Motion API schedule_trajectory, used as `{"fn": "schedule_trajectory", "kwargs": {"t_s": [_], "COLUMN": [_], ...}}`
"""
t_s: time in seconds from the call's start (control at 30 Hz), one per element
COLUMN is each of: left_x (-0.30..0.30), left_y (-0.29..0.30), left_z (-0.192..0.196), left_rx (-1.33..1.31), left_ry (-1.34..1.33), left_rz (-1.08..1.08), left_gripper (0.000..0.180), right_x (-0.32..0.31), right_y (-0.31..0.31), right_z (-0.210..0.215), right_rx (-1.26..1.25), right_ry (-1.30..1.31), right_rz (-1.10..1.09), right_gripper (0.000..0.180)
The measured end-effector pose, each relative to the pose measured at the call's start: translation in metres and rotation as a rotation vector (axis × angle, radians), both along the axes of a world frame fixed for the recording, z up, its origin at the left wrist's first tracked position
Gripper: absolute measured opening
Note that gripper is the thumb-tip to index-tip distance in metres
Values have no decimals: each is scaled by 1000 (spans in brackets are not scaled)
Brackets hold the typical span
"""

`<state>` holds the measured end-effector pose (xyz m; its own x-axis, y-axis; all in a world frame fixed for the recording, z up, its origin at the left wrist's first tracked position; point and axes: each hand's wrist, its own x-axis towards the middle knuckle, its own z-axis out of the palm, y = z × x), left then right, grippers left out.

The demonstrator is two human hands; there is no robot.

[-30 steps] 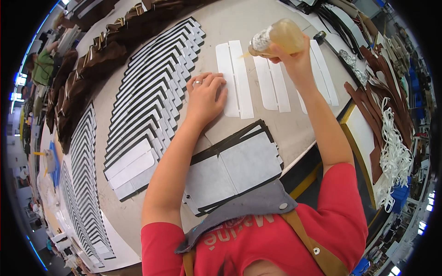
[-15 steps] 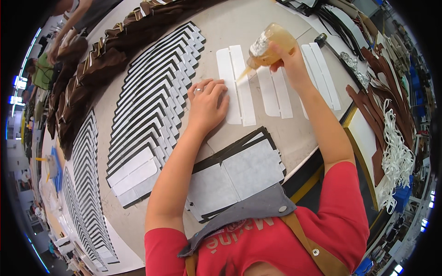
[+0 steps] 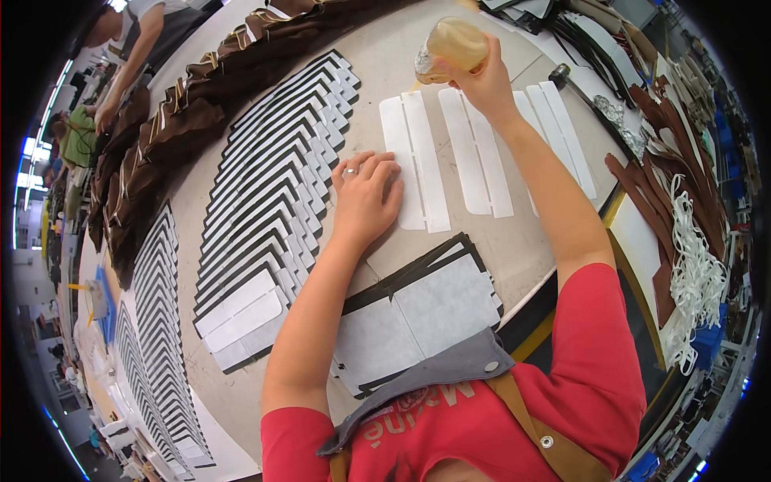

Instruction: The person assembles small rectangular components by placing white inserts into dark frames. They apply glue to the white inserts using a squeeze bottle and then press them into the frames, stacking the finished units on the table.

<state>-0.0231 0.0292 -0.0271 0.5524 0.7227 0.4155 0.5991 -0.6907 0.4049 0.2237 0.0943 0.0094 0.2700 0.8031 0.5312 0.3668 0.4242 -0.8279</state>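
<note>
My right hand point(image 3: 484, 87) is wrapped round a clear squeeze bottle point(image 3: 458, 44) of amber liquid, tilted with its narrow nozzle down at the far end of a white panel point(image 3: 418, 169). The panel is a pair of long strips with a thin gap between them. My left hand point(image 3: 368, 193) lies palm down with its fingers stretched out, their tips at the panel's left edge. To the right lie more white strips point(image 3: 482, 169). Nearer to me is a stack of white, black-edged pieces point(image 3: 418, 309), partly hidden by my apron.
Overlapping rows of white, black-edged pieces point(image 3: 269, 193) spread along the left. Brown fabric point(image 3: 181, 112) is heaped beyond them. At the right are a hammer point(image 3: 560, 72), brown strips point(image 3: 654, 217) and tangled white cord point(image 3: 695, 273). Another person point(image 3: 144, 40) works at the far left.
My right hand has moved the bottle away from me, from midway along the panel to its far end. My left hand stays beside the panel's left edge.
</note>
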Motion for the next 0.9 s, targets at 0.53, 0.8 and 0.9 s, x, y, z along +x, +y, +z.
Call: {"fn": "schedule_trajectory", "kwargs": {"t_s": [0.53,0.8,0.9], "left_x": [0,0,0], "left_y": [0,-1,0], "left_z": [1,-1,-2], "left_rx": [13,13,32], "left_ry": [0,-13,1], "left_rz": [2,-5,-1], "left_gripper": [15,14,15], "right_x": [19,8,5], "right_y": [-34,-80,-97], "right_z": [8,10,11], "right_rx": [-216,-307,-323], "right_ry": [257,289,308], "right_rz": [-35,-4,37], "right_gripper": [60,48,48]}}
